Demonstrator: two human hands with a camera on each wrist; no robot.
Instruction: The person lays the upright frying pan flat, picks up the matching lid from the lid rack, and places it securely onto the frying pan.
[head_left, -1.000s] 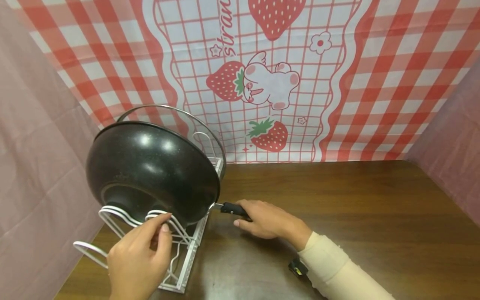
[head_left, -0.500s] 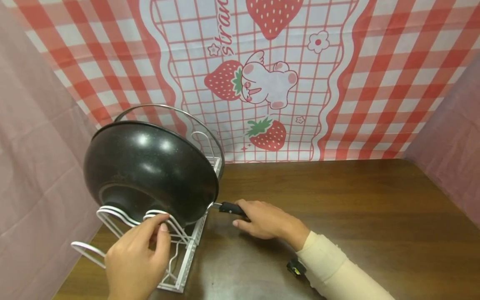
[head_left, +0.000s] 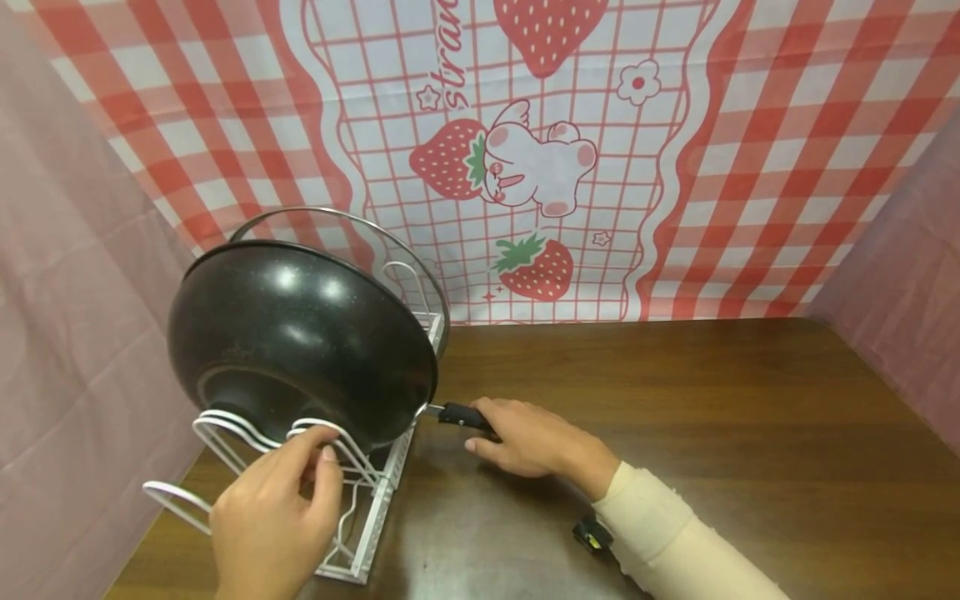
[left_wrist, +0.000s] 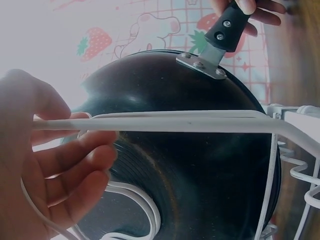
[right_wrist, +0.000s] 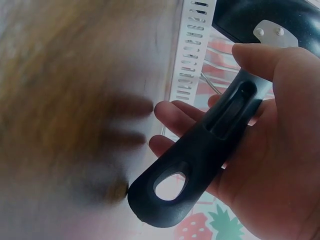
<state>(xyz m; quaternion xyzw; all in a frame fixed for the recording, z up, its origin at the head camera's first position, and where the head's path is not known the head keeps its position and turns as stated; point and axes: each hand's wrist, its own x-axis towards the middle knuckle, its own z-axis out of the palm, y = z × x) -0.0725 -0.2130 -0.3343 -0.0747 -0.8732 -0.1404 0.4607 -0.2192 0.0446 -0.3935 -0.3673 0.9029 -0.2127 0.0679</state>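
While my left hand (head_left: pixel 276 512) pinches a wire (left_wrist: pixel 190 124) of the white rack (head_left: pixel 375 525) just in front of the dark pan (head_left: pixel 300 325), my right hand (head_left: pixel 528 437) loosely holds the pan's black handle (right_wrist: pixel 205 145), thumb on one side, fingers (right_wrist: pixel 175 118) (only slightly bent, from what I see here) on the other. The pan stands tilted in the rack on the bench (head_left: pixel 675 400), underside facing me.

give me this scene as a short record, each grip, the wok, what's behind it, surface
left grip: holds a wire of the white rack
right grip: holds the black handle
wok: tilted in the rack, underside facing the head view
behind wok: clear metal-rimmed disc, probably a lid
surface: brown table
backdrop: strawberry-print cloth
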